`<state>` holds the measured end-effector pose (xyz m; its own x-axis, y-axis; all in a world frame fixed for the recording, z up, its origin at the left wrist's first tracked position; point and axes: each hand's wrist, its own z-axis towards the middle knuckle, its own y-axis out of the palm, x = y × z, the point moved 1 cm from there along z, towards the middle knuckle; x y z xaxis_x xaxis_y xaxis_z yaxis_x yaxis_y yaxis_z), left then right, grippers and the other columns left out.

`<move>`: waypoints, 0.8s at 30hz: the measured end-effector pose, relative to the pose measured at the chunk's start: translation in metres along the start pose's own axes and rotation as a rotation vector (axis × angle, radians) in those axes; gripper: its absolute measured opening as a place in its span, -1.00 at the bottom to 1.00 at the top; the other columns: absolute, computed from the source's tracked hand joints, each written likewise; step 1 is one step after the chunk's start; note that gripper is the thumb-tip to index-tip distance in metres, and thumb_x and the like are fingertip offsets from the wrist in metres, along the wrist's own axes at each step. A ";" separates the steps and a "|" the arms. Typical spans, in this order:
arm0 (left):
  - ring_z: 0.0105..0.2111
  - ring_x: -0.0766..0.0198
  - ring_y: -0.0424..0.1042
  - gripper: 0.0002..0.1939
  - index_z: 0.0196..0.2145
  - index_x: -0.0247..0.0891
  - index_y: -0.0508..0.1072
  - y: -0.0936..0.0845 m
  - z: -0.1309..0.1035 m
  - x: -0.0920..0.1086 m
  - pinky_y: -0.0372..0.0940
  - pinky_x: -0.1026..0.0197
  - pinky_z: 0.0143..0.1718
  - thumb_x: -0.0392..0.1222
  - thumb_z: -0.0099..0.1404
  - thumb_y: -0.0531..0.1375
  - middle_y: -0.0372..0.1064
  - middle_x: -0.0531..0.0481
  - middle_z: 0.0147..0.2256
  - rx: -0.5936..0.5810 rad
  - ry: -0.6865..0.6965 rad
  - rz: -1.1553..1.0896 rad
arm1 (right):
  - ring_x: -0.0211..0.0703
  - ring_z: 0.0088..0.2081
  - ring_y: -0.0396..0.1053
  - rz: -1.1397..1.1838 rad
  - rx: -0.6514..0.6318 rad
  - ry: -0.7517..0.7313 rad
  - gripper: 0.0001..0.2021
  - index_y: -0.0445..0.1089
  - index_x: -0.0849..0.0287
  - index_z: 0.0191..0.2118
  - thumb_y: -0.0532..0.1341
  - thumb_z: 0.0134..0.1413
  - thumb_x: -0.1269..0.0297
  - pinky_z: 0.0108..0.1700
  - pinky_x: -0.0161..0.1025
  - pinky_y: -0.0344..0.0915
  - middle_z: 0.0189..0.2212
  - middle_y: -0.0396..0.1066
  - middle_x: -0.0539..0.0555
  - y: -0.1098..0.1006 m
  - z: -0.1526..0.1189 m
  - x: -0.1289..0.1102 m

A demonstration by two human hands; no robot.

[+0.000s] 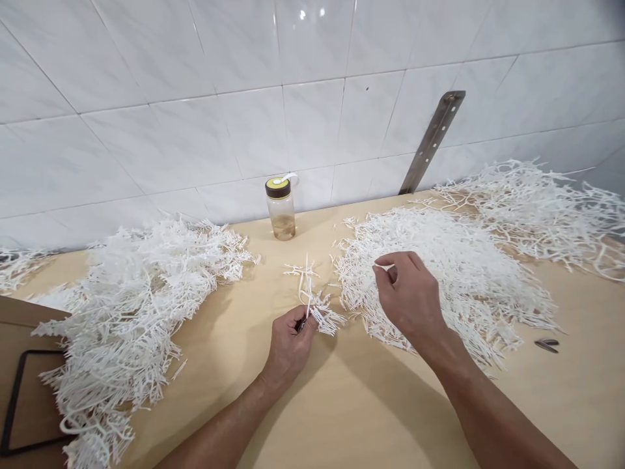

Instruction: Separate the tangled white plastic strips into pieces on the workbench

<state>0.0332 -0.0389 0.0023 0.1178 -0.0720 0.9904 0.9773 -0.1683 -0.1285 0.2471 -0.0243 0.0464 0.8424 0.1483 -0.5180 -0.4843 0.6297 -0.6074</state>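
My left hand point(290, 345) is closed around a white branched strip point(326, 316), likely plastic, whose many thin prongs stick out to the right; a straight stem rises from the grip. Something small and dark shows between its thumb and fingers, too hidden to name. Over the near left part of a heap of short white sticks point(469, 280) hovers my right hand point(407, 293). Its thumb and forefinger are pinched together, and what they hold, if anything, is too small to make out. Beyond the left hand, a few loose white twig-like pieces point(297, 270) lie on the table.
A large pile of white branched strips point(146, 293) covers the left side, beside a brown box point(29, 384). More tangled white strands point(551, 208) lie far right. A bottle point(282, 215) stands by the tiled wall, near a metal bracket point(432, 143). Small dark metal pieces point(547, 345) lie right.
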 end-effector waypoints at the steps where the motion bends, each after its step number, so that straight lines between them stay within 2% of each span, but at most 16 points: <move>1: -0.51 0.37 0.08 -0.71 -0.55 -0.30 0.36 0.000 0.000 0.000 0.02 0.32 -0.48 -0.08 0.25 0.17 0.12 0.09 -0.57 0.006 -0.006 -0.001 | -0.22 -0.45 0.30 0.029 0.015 -0.013 -0.94 0.37 0.18 -0.28 0.15 0.16 0.36 -0.39 -0.24 0.25 -0.30 0.38 0.10 -0.003 0.000 -0.002; 3: -0.49 0.35 0.12 -0.70 -0.55 -0.30 0.36 0.001 0.000 -0.001 0.05 0.31 -0.46 -0.06 0.24 0.18 0.15 0.08 -0.56 0.005 -0.013 -0.001 | -0.24 -0.44 0.32 0.142 -0.076 -0.043 -0.89 0.40 0.17 -0.26 0.13 0.21 0.35 -0.40 -0.26 0.28 -0.26 0.41 0.11 -0.005 -0.003 -0.012; 7: -0.48 0.34 0.14 -0.71 -0.52 -0.30 0.39 0.001 0.000 -0.002 0.08 0.31 -0.44 -0.05 0.25 0.18 0.18 0.07 -0.55 0.009 -0.001 0.012 | -0.24 -0.40 0.37 0.334 -0.500 -0.103 -0.84 0.47 0.12 -0.19 0.13 0.25 0.32 -0.33 -0.26 0.33 -0.24 0.45 0.09 0.003 -0.019 -0.038; 9: -0.49 0.34 0.13 -0.72 -0.50 -0.30 0.41 0.001 0.000 -0.004 0.07 0.31 -0.45 -0.06 0.25 0.17 0.18 0.08 -0.55 0.011 0.011 0.022 | -0.21 -0.36 0.39 0.338 -0.608 -0.107 -0.83 0.48 0.11 -0.16 0.15 0.24 0.32 -0.31 -0.24 0.32 -0.23 0.46 0.09 0.008 -0.026 -0.045; 14: -0.47 0.34 0.16 -0.74 -0.46 -0.31 0.45 0.001 0.000 -0.005 0.09 0.31 -0.43 -0.09 0.28 0.15 0.22 0.07 -0.54 -0.012 0.034 0.064 | -0.17 -0.29 0.40 0.329 -0.637 -0.107 -0.82 0.51 0.12 -0.21 0.13 0.25 0.36 -0.26 -0.23 0.31 -0.28 0.44 0.09 0.013 -0.029 -0.043; 19: -0.45 0.31 0.20 -0.74 -0.42 -0.31 0.46 0.002 -0.001 -0.003 0.12 0.30 -0.40 -0.11 0.31 0.12 0.26 0.05 -0.51 -0.066 0.035 0.080 | -0.21 -0.29 0.39 0.307 -0.634 -0.224 -0.79 0.48 0.12 -0.22 0.08 0.30 0.40 -0.22 -0.23 0.29 -0.28 0.42 0.07 0.013 -0.028 -0.041; 24: -0.49 0.35 0.12 -0.71 -0.46 -0.31 0.40 0.001 -0.002 0.001 0.07 0.31 -0.44 -0.07 0.32 0.12 0.17 0.09 -0.54 -0.075 0.046 0.097 | -0.19 -0.31 0.36 0.137 -0.632 -0.302 -0.78 0.40 0.18 -0.28 0.02 0.30 0.44 -0.32 -0.26 0.23 -0.32 0.37 0.09 0.019 -0.032 -0.045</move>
<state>0.0340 -0.0412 0.0033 0.2014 -0.1362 0.9700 0.9455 -0.2316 -0.2288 0.1928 -0.0433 0.0394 0.7483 0.4571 -0.4808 -0.5579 0.0414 -0.8289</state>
